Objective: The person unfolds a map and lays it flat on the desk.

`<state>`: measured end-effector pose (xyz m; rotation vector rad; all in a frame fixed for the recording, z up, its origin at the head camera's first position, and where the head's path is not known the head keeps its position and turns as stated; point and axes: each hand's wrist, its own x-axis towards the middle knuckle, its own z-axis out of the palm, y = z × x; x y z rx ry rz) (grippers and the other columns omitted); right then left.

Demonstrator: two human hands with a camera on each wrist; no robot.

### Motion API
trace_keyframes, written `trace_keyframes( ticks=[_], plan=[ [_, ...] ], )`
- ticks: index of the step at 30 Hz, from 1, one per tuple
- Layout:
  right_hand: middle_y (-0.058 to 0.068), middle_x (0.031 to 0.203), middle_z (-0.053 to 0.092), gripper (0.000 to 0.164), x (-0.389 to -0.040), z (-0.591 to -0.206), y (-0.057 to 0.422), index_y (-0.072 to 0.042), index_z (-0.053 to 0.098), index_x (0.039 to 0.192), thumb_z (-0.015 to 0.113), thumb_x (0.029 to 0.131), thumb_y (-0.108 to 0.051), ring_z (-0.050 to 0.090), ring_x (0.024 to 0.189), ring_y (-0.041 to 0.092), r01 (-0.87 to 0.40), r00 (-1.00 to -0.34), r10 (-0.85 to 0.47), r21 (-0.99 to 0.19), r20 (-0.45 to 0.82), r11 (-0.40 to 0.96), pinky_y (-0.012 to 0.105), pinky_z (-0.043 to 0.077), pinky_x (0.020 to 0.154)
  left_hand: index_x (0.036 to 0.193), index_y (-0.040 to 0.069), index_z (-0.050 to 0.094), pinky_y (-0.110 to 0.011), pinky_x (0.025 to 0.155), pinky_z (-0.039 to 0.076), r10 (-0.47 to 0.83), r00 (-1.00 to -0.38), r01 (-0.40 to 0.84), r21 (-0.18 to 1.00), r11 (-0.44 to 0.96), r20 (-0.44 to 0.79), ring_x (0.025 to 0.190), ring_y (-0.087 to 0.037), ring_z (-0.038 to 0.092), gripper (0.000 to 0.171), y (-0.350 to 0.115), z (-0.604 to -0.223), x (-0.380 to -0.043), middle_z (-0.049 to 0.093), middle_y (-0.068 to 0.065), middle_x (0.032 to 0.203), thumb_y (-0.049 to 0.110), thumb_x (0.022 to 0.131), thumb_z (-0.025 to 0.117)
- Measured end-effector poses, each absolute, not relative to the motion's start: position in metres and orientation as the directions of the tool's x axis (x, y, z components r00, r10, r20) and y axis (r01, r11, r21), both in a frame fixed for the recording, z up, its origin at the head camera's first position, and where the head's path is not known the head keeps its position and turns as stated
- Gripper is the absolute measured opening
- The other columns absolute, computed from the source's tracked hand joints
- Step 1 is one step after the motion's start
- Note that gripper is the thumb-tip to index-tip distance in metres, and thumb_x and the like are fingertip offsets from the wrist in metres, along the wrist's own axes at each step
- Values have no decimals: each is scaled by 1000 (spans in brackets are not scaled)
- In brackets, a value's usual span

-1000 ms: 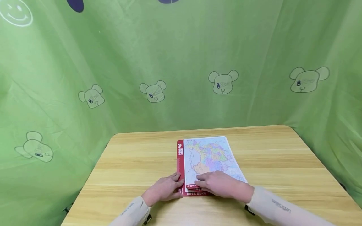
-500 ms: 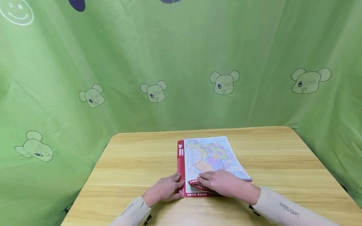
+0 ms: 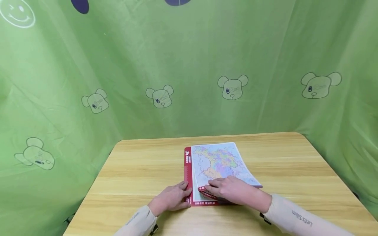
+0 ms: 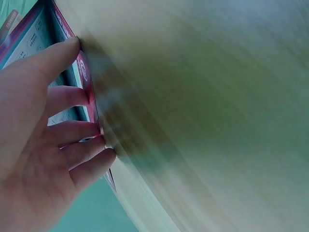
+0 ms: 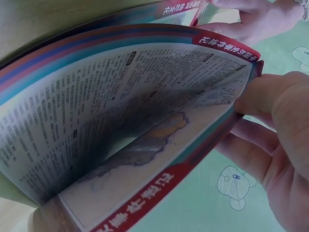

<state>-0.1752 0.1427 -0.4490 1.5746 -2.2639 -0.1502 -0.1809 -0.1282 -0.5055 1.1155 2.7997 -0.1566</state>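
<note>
A colourful printed map point(image 3: 218, 160) lies folded over the table, its near edge lifted and bowed. My right hand point(image 3: 233, 190) pinches that raised edge near its corner. In the right wrist view, thumb and fingers grip the corner, and dense text point(image 5: 96, 87) shows between the curving layers. Under the map lies another sheet with a red left border point(image 3: 188, 170). My left hand point(image 3: 172, 196) rests with spread fingers against that border, close to its near corner. In the left wrist view, the fingertips line up along the sheet's edge point(image 4: 89, 96).
The light wooden table point(image 3: 141, 164) extends on both sides of the sheets. A green curtain point(image 3: 189, 59) with bear-head prints hangs behind and beside it.
My right hand has raised the map's near edge and carried it slightly away from me, exposing more of the sheet underneath. My left hand has stayed in place.
</note>
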Motion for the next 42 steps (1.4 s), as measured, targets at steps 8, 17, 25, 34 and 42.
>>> trace_keyframes(
  ticks=[8,17,25,34,42],
  plan=[
    [4,110,67,34,-177,-445,147,-16,66,117,68,83,-10,66,90,17,-865,-290,-916,333,276,375,28,56,56,138,8,49,-35,103,40,667,-730,679,-45,733,-153,134,-31,36,66,-122,-501,-175,37,-19,145,54,90,53],
    [5,109,67,36,-177,-435,156,-15,66,117,51,84,-9,66,89,18,-850,-249,-907,373,340,373,27,54,52,138,6,48,-34,105,37,679,-722,688,-24,726,-133,133,-28,37,65,-119,-504,-178,40,-17,144,49,90,57],
    [5,109,67,42,-176,-426,167,-18,67,115,41,85,-7,66,91,18,-829,-229,-898,409,375,382,26,51,46,142,5,41,-35,106,36,667,-731,673,8,739,-141,135,-28,35,67,-120,-509,-178,37,-16,146,48,92,54],
    [6,104,69,42,-177,-416,176,-16,71,107,35,89,-7,67,85,19,-811,-159,-862,435,482,392,22,41,35,147,19,36,-36,107,33,647,-741,656,9,754,-178,136,-32,31,61,-118,-508,-175,33,-18,148,50,95,46],
    [7,106,69,47,-179,-413,187,-13,70,109,39,79,4,67,86,21,-806,-162,-848,428,504,408,22,42,36,145,17,40,-37,108,32,656,-737,667,-14,745,-162,135,-35,32,64,-115,-510,-177,34,-21,146,54,93,47]
  ],
)
